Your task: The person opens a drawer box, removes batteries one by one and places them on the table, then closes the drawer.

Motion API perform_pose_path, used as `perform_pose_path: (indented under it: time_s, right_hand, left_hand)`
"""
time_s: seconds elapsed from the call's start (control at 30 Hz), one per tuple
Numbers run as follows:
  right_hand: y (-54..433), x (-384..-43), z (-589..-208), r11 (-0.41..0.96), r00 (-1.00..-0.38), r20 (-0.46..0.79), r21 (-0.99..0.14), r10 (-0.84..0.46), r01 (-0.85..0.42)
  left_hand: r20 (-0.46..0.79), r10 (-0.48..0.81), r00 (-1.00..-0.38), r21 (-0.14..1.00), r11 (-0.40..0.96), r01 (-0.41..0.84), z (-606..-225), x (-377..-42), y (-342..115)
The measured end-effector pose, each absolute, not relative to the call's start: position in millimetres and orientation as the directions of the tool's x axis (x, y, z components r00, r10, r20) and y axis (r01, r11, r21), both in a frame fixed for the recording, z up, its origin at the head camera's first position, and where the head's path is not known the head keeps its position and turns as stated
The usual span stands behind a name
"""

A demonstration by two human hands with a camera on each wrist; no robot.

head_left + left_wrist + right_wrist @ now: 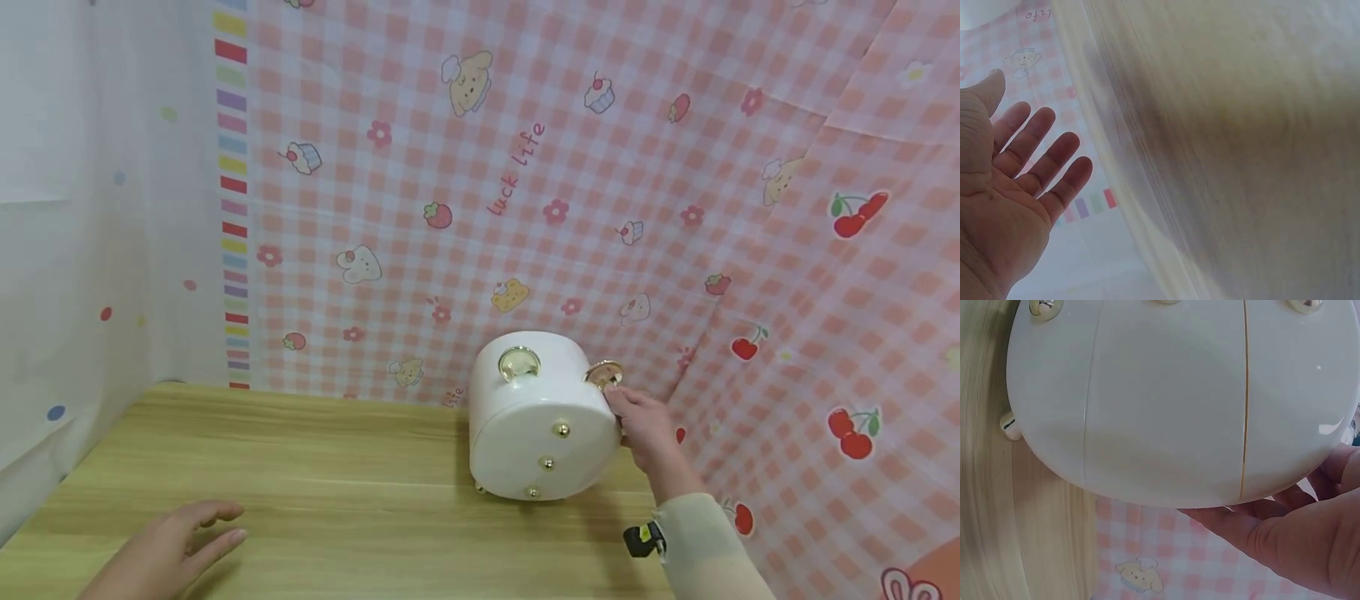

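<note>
A glossy white rounded drawer box [525, 450] with gold ball knobs and two round gold pieces on top stands on the wooden table near the patterned cloth. My right hand [648, 429] grips its upper right side, thumb beside the right gold piece. In the right wrist view, the white front [1166, 406] shows two seam lines, and the right hand's fingers [1241, 531] reach behind its edge. My left hand [172, 546] hovers at the lower left, apart from the box. The left wrist view shows the left hand [1016, 181] with fingers spread and nothing in the palm.
The light wooden table [300, 467] meets a pink checked cloth [420, 175] hanging at the back and right. A pale dotted cloth [82, 275] hangs on the left. A small black device [641, 540] sits at the right wrist, by the cream sleeve [708, 546].
</note>
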State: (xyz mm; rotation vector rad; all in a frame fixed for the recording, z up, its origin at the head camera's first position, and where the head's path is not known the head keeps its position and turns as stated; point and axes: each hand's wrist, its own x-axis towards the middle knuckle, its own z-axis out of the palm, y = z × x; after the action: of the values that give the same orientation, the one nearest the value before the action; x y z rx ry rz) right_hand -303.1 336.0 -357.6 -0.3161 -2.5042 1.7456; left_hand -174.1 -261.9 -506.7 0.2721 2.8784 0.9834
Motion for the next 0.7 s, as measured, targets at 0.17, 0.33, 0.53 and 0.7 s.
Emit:
perform_pose_path:
  time_s: [0.17,0.33,0.53,0.7]
  right_hand:
    - [324.1,-301.3,-357.8,0.335,-0.982,-0.055,-0.935,0.178,0.114]
    - [309.6,-299.6,-357.3,0.351,-0.988,-0.063,-0.930,0.142,0.110]
    - [289.0,-300.2,-358.2,0.320,-0.990,-0.047,-0.943,0.131,0.088]
    - [269.7,-299.4,-360.0,0.275,-0.991,-0.023,-0.960,0.133,0.060]
  left_hand:
    - [-0.022,0.193,-0.981,0.611,0.779,0.139,-507.5,-174.2,-261.4]
    - [-0.008,0.196,-0.981,0.606,0.781,0.151,-508.4,-173.8,-261.1]
    - [-0.017,0.191,-0.981,0.615,0.776,0.140,-508.3,-173.1,-260.5]
    - [-0.010,0.192,-0.981,0.610,0.779,0.146,-507.9,-172.7,-259.6]
